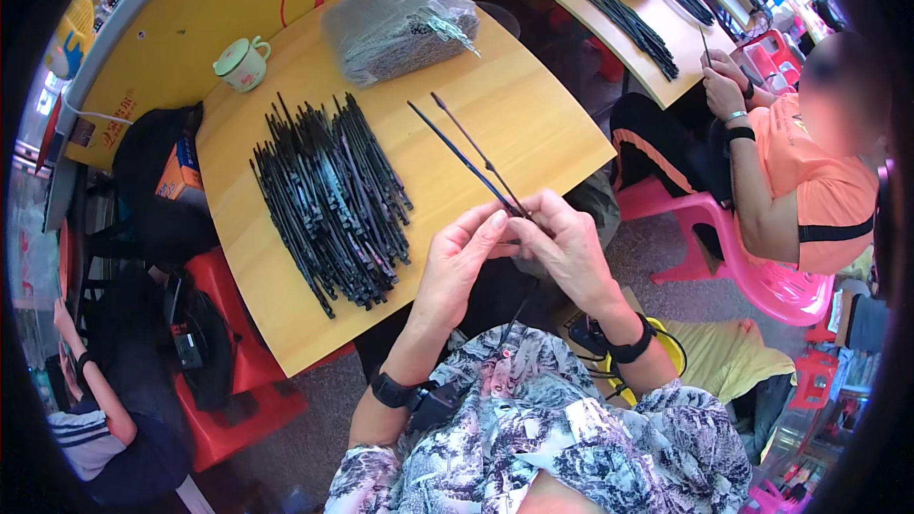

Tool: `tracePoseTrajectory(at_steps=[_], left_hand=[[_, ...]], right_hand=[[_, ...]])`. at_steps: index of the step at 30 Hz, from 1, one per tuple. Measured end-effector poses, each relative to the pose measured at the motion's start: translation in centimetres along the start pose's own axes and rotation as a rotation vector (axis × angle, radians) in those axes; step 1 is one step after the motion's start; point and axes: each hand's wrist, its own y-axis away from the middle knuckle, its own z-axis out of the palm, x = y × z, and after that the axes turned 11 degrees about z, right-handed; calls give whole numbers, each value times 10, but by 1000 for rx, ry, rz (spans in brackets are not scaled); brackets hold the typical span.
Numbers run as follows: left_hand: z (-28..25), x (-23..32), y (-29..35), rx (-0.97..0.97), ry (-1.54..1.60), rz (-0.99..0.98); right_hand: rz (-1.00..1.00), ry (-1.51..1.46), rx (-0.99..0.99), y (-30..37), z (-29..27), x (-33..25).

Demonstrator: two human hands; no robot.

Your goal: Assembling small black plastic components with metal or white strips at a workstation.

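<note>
Above my lap, just off the near edge of the table, my two hands meet with their fingertips pinched together. My left hand (462, 262) is closed on the lower ends of thin dark rods. Closed against it, my right hand (571, 252) grips the same ends. A straight blue-black rod (464, 158) slants up and left from my fingers. Close beside it runs a thinner dark rod (464, 131) with a small bump along it. Which fingers pin which rod is hard to tell. Left of my hands, a large pile of similar rods (328, 200) lies on the table.
On the wooden table (514, 76) stand a clear plastic bag of dark contents (400, 33) and a light enamel mug (244, 64). A co-worker in orange (819, 181) sits on a pink chair (728, 238) at a second table with rods (633, 29). A red chair (224, 400) is at left.
</note>
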Motion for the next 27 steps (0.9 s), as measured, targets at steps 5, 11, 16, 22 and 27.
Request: tracePoseTrajectory(at_steps=[5,11,16,22,27], left_hand=[[4,-15,-14,92,88,-5],[-8,-23,-23,136,194,17],[-10,-27,-24,25,234,-12],[-2,-41,-25,-33,153,-32],[-21,-40,-19,32,126,26]], right_hand=[[-179,466,168,-7,3,1],[-259,491,60,10,-17,-46],[-501,140,33,68,-36,-125],[-595,38,163,99,-50,-155],[-552,-128,-270,85,-97,-147]])
